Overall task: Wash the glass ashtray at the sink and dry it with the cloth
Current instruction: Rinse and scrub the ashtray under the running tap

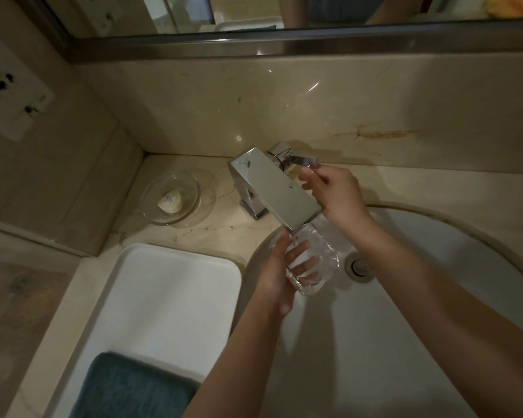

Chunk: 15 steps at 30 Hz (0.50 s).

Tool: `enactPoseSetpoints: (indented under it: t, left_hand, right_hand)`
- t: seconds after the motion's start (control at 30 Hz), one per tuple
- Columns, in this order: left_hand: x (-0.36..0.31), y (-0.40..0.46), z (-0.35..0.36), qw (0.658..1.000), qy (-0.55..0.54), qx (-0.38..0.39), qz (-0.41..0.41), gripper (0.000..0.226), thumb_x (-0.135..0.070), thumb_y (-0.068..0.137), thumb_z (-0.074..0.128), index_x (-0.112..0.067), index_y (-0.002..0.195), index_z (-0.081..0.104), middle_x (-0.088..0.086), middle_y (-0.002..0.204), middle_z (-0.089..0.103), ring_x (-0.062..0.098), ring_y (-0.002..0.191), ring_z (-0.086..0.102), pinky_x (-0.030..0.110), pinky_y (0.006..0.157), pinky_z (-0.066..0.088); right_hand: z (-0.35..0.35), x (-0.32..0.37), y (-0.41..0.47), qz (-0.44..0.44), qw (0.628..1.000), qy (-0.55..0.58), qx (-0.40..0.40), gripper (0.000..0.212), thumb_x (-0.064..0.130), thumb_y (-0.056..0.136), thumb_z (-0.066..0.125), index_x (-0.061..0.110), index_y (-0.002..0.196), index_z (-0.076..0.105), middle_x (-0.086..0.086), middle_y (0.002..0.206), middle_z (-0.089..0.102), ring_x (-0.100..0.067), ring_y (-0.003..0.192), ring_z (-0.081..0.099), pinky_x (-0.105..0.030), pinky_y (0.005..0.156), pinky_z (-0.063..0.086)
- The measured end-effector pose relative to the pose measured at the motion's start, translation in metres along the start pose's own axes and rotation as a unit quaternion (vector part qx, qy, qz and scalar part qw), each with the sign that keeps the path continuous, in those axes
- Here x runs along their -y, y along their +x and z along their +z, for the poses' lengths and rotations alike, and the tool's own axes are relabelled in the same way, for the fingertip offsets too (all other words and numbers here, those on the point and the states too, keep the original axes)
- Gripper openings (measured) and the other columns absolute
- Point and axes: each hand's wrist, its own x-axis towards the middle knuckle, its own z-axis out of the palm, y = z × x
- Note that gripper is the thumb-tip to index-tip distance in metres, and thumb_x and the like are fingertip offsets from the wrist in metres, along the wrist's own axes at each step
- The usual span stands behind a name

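Glass ashtray point(313, 263) was held tilted on edge over the sink point(435, 297), directly beneath the faucet spout point(277, 191), its long axis running from the spout's tip down toward the wrist. Left hand point(280, 276) gripped it, fingers point(299, 251) curled behind the glass and visible through it, thumb on the near side. Right hand point(334, 191), above and beyond those fingers, pinched the faucet lever point(302, 160) with thumb and forefinger; whether water ran could not be told. Teal cloth point(133, 387) lay in the white tray point(175, 267), below and left of the gripping fingers, nearer the left hand.
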Motion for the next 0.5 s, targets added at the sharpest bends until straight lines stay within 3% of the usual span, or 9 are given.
enactPoseSetpoints:
  t: [0.07, 0.13, 0.2, 0.27, 0.33, 0.5]
  left_hand:
    - [-0.0003, -0.0012, 0.0006, 1.0, 0.0, 0.003, -0.006, 0.04, -0.045, 0.093, 0.041, -0.013, 0.108, 0.06, 0.005, 0.11, 0.064, 0.024, 0.093, 0.063, 0.046, 0.087, 0.047]
    - [-0.0013, -0.0026, 0.0016, 1.0, -0.004, -0.002, -0.008, 0.046, -0.046, 0.093, 0.041, -0.01, 0.115, 0.058, 0.008, 0.117, 0.06, 0.024, 0.093, 0.063, 0.04, 0.08, 0.051]
    - [-0.0012, -0.0026, 0.0015, 1.0, -0.003, 0.006, -0.004, 0.05, -0.046, 0.094, 0.039, -0.008, 0.123, 0.055, 0.011, 0.12, 0.059, 0.024, 0.094, 0.062, 0.038, 0.077, 0.053]
    - [-0.0012, -0.0037, 0.0024, 1.0, -0.006, 0.015, 0.008, 0.042, -0.044, 0.095, 0.038, -0.013, 0.113, 0.058, 0.007, 0.113, 0.063, 0.026, 0.096, 0.062, 0.041, 0.082, 0.05]
    - [-0.002, -0.0042, 0.0027, 1.0, -0.008, 0.024, 0.008, 0.037, -0.043, 0.095, 0.037, -0.016, 0.103, 0.06, 0.004, 0.105, 0.065, 0.025, 0.094, 0.062, 0.042, 0.082, 0.048]
    - [-0.0024, -0.002, 0.0015, 1.0, 0.005, 0.016, 0.004, 0.047, -0.045, 0.094, 0.038, -0.009, 0.117, 0.058, 0.007, 0.111, 0.064, 0.023, 0.091, 0.064, 0.037, 0.073, 0.051]
  right_hand:
    - [0.0001, 0.001, 0.0038, 0.012, 0.999, 0.029, -0.034, 0.024, 0.025, 0.09, 0.055, 0.007, 0.103, 0.066, -0.005, 0.089, 0.066, -0.005, 0.066, 0.059, -0.01, 0.06, 0.043]
    - [0.0019, 0.0038, 0.0056, 0.015, 0.996, 0.079, -0.036, 0.026, 0.018, 0.09, 0.055, 0.008, 0.114, 0.061, -0.002, 0.094, 0.063, -0.008, 0.07, 0.062, -0.018, 0.067, 0.049]
    - [0.0052, 0.006, 0.0055, 0.01, 0.996, 0.087, -0.021, 0.023, 0.012, 0.093, 0.051, 0.01, 0.112, 0.062, 0.0, 0.089, 0.063, -0.004, 0.066, 0.062, -0.029, 0.072, 0.052]
    - [0.0072, 0.0092, 0.0068, 0.027, 0.995, 0.095, -0.019, 0.023, 0.008, 0.093, 0.048, 0.01, 0.111, 0.063, 0.003, 0.084, 0.063, -0.005, 0.065, 0.062, -0.034, 0.076, 0.051]
    - [0.0074, 0.0101, 0.0091, 0.037, 0.994, 0.101, -0.02, 0.024, 0.007, 0.093, 0.048, 0.009, 0.111, 0.063, 0.004, 0.083, 0.061, -0.006, 0.066, 0.06, -0.034, 0.077, 0.05]
    - [0.0063, 0.0102, 0.0106, 0.039, 0.995, 0.091, -0.015, 0.023, 0.008, 0.094, 0.046, 0.009, 0.111, 0.063, 0.005, 0.082, 0.06, -0.003, 0.066, 0.057, -0.031, 0.075, 0.048]
